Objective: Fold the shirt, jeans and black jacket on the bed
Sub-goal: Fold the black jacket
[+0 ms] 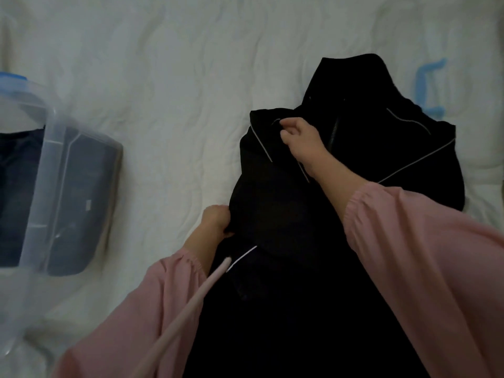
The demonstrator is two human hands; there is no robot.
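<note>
Centrally, the black jacket (272, 208) lies front-up on the white quilted bed (169, 77). Its collar end points away from the person and its hem end runs out of view under the arms.

Right hand (300, 140): reaches over the garment from the right and pinches a fold of cloth between thumb and curled fingers, on the upper part of the jacket just left of the zip (333, 133).

Left hand (216, 222): nearer the person and to the left of the right hand, with fingers curled round the jacket's left edge. The fingertips are hidden in the black cloth.

Between the two hands the jacket's left side is bunched and raised rather than flat. Pale grey piping (414, 162) runs in slanting lines across the chest, to the right of the right hand, and a short stripe shows just below the left hand.

Both forearms are in loose pink sleeves (422, 255) gathered at the wrist. A narrow pink strip (188, 312) (cord or strap, the view does not settle which) crosses below the left wrist.

Well to the left of the left hand stands a clear plastic box (51, 148) with dark folded cloth (81, 203) inside; what garments these are cannot be told. Beyond the right hand, to its upper right, a blurred blue shape (428, 85) rests on the quilt beside the jacket's shoulder.
</note>
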